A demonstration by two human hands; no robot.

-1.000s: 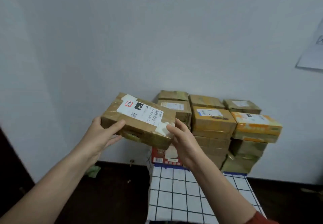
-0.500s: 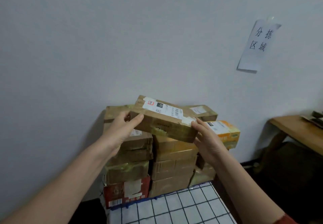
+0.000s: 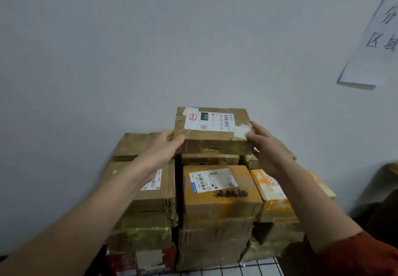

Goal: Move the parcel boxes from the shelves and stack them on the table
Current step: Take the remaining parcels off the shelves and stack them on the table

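Stack [image 3: 221, 198] on the table [image 3: 254, 268]: three columns, several layers, hard against the wall [image 3: 150, 49]. Good part of the job looks done. Shelves out of view, so I can't count what's left.

Current box [image 3: 212, 132]: level, label up, at the top of the pile over the back middle column. Resting or a hair above, I can't tell.

Left hand [image 3: 165, 146] grips the box's left end, fingers curled round it. Right hand [image 3: 266, 146] grips the right end, thumb on the top corner. I judge only the release remains for this one.
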